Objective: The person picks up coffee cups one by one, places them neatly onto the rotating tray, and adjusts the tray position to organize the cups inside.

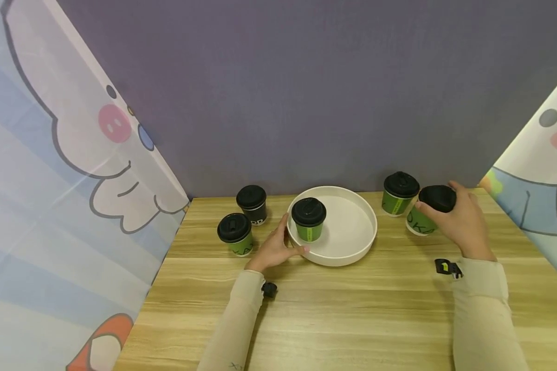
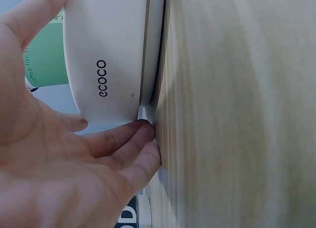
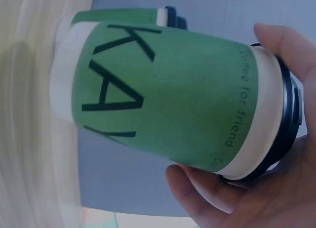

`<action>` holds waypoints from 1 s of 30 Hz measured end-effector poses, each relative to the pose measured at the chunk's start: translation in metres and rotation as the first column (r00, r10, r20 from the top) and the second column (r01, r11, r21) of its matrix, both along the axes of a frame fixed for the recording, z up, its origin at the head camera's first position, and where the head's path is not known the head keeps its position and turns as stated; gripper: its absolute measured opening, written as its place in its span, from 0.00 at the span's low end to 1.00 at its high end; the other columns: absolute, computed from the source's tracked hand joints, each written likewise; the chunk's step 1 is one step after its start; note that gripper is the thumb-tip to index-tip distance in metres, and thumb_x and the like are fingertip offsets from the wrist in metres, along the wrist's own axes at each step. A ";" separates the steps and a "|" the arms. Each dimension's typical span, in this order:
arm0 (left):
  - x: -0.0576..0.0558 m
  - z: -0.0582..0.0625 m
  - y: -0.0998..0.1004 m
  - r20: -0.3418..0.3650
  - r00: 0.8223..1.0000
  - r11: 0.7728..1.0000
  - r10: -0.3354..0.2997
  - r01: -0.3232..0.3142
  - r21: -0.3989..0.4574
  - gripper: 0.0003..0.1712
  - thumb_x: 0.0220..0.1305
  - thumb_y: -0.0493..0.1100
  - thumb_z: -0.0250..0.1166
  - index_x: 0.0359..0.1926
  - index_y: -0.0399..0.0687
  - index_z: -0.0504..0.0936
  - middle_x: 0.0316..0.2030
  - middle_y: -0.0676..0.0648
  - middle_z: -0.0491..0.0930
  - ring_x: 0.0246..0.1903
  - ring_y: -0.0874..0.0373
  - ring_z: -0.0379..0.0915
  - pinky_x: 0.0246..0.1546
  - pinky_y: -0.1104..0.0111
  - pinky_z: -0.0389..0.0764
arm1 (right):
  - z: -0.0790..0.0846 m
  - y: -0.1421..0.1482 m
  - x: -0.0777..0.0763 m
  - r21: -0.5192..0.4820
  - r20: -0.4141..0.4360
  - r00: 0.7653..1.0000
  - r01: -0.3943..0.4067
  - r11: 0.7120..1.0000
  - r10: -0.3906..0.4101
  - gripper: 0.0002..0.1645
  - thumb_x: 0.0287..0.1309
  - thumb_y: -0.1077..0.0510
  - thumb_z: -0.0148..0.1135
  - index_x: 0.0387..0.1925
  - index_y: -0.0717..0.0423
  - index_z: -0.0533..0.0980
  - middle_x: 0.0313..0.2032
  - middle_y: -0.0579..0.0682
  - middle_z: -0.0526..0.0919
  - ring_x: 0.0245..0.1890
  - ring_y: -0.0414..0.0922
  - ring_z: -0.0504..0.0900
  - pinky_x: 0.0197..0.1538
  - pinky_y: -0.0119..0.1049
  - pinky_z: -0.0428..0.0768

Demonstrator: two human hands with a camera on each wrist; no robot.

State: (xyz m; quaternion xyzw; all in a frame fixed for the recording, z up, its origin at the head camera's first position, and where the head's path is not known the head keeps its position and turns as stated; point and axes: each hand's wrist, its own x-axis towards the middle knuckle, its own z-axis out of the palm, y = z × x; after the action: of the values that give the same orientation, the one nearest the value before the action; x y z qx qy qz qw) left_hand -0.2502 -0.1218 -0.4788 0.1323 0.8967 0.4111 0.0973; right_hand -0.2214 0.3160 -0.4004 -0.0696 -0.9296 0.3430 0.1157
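A round white tray (image 1: 348, 224), marked "ecoco" in the left wrist view, sits on the wooden table. My left hand (image 1: 273, 250) holds its near left edge, thumb at the rim and other fingers low against the outer wall. Inside the tray, at its left, stands a green paper coffee cup (image 1: 309, 232) with a black lid. Far to the right, my right hand (image 1: 466, 224) grips another green lidded coffee cup (image 3: 173, 95) around its top, thumb and fingers on opposite sides. That cup looks tilted; whether its base touches the table I cannot tell.
Beside the gripped cup, another green coffee cup (image 1: 396, 201) stands at the back right. Left of the tray are a black coffee cup (image 1: 255, 208) and a green coffee cup (image 1: 239, 242), both lidded. A grey panel (image 1: 283, 103) rises behind the table; printed curtains (image 1: 51, 206) flank it.
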 end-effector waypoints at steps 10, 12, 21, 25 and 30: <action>-0.002 0.000 -0.002 -0.005 0.999 0.999 -0.037 0.038 0.027 0.71 0.55 0.65 0.76 0.83 0.51 0.38 0.79 0.40 0.55 0.78 0.45 0.54 0.77 0.48 0.58 | 0.014 -0.027 0.001 -0.048 -0.140 0.989 -0.065 0.997 0.058 0.63 0.59 0.37 0.71 0.80 0.62 0.49 0.76 0.73 0.56 0.71 0.77 0.59 0.66 0.75 0.59; -0.002 -0.001 -0.002 -0.003 0.999 0.999 -0.040 0.040 0.030 0.71 0.55 0.65 0.76 0.83 0.51 0.37 0.80 0.40 0.55 0.78 0.45 0.54 0.77 0.48 0.58 | 0.015 -0.032 0.003 -0.057 -0.155 0.985 -0.086 0.995 0.076 0.62 0.58 0.38 0.72 0.80 0.61 0.50 0.76 0.72 0.57 0.71 0.76 0.59 0.67 0.75 0.59; -0.004 -0.002 -0.005 0.005 0.999 0.999 -0.042 0.042 0.034 0.69 0.58 0.65 0.74 0.83 0.52 0.37 0.80 0.41 0.54 0.78 0.46 0.53 0.77 0.48 0.58 | 0.016 -0.057 0.001 -0.058 -0.197 0.970 -0.159 0.986 0.145 0.60 0.55 0.40 0.76 0.79 0.56 0.55 0.73 0.70 0.62 0.67 0.71 0.58 0.63 0.74 0.60; -0.004 -0.003 -0.005 0.011 0.999 0.999 -0.036 0.036 0.034 0.68 0.58 0.65 0.73 0.84 0.54 0.38 0.81 0.42 0.52 0.79 0.44 0.50 0.77 0.47 0.56 | 0.013 -0.065 -0.001 -0.031 -0.204 0.963 -0.186 0.982 0.176 0.60 0.53 0.41 0.78 0.79 0.57 0.57 0.74 0.69 0.62 0.65 0.69 0.58 0.63 0.73 0.61; -0.004 -0.003 -0.005 0.015 0.999 0.999 -0.034 0.034 0.039 0.67 0.59 0.65 0.73 0.84 0.55 0.38 0.81 0.42 0.50 0.80 0.44 0.48 0.78 0.46 0.54 | 0.011 -0.078 -0.003 -0.010 -0.221 0.953 -0.216 0.976 0.209 0.58 0.51 0.42 0.79 0.77 0.57 0.61 0.73 0.68 0.65 0.63 0.67 0.60 0.61 0.70 0.64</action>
State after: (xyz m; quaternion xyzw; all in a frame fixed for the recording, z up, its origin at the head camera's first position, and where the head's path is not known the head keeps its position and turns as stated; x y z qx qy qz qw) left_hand -0.2542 -0.1272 -0.4818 0.1462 0.8853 0.4278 0.1089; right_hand -0.2240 0.2378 -0.3896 0.0669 -0.9073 0.3747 0.1787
